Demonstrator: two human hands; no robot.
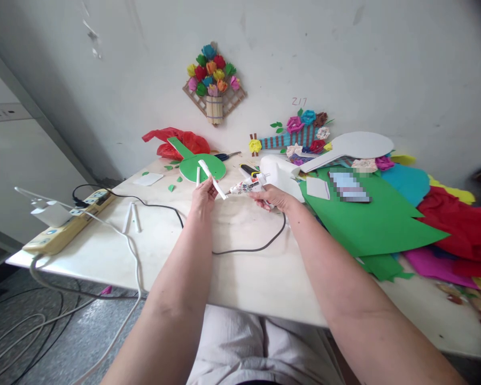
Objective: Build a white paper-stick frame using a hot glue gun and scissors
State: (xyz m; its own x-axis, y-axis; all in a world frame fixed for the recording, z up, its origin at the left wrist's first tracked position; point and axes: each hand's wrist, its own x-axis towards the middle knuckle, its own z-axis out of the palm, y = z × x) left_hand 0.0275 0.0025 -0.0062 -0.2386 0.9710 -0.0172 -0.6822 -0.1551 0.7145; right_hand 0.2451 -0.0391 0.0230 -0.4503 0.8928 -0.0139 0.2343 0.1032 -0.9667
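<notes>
My left hand (206,195) is closed on a narrow white strip (212,180), which slants down to the right. In my right hand (271,198) is a glue gun (246,185) with a patterned body, its nozzle close to the strip's lower end; whether they touch is too small to tell. Just beyond my left hand lies a round green paddle shape (202,167) with a handle pointing back left. A second short white strip (198,175) stands out near my left fingers. Two more white strips (136,217) rest on the table to the left.
A power strip (70,222) with plugs and cables lies along the left edge. Green sheets (344,224), a phone (349,186) and a white paddle shape (356,145) cover the right side. Scissors (227,156) and a red plastic bag (180,141) are at the back. The gun's black cord (248,251) loops across the table.
</notes>
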